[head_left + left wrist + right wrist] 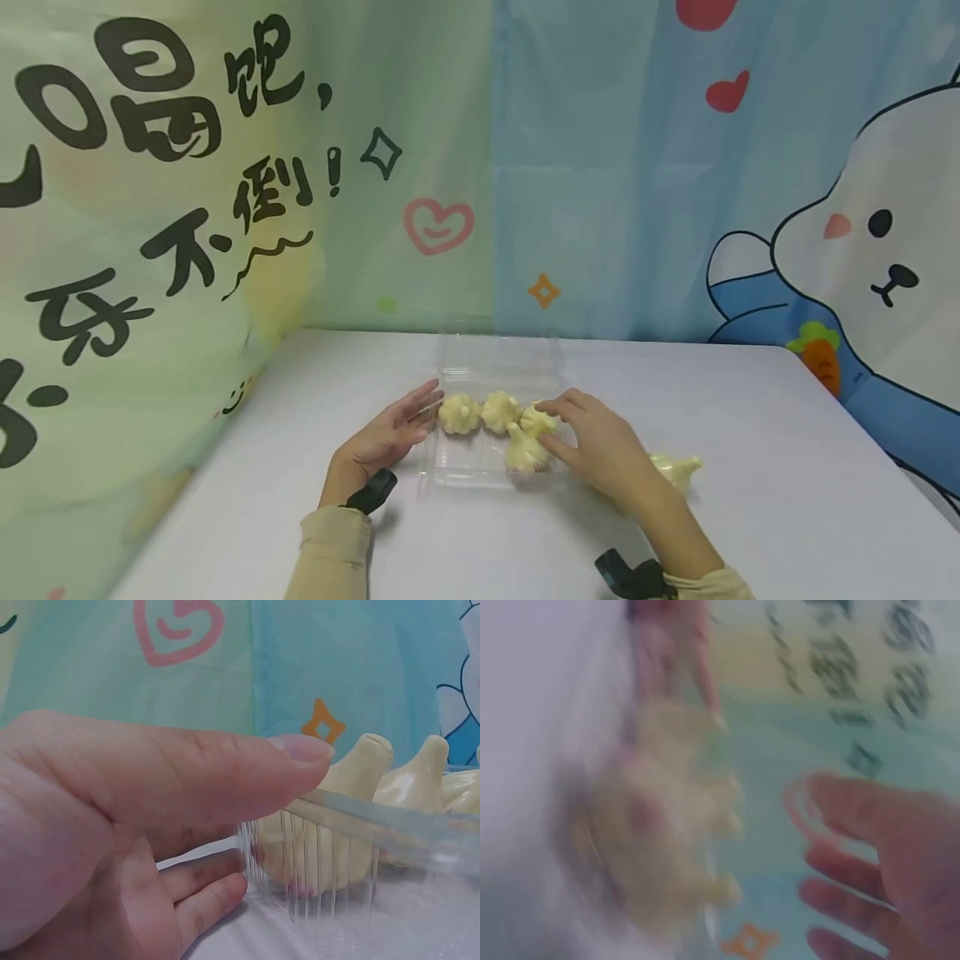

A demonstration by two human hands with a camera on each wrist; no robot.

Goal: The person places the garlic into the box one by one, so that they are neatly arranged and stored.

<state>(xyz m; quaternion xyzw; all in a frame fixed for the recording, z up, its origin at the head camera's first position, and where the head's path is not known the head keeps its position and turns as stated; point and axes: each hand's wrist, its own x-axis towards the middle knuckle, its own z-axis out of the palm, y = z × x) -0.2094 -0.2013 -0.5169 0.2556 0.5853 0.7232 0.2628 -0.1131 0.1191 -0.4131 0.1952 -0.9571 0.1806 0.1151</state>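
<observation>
A clear plastic box with its lid folded back holds several pale garlic bulbs. At its left end my left hand holds the rim, the thumb on the edge and the other fingers along the outer wall. Two bulbs, the left garlic bulb and the middle garlic bulb, sit in the back row. My right hand is over the box's right end, fingers spread and holding nothing. Close to its fingertips are the right garlic bulb and the front garlic bulb. The right wrist view is blurred.
Another garlic bulb lies on the white table, to the right of the box and partly behind my right wrist. The clear lid extends toward the back edge. A printed curtain hangs behind the table.
</observation>
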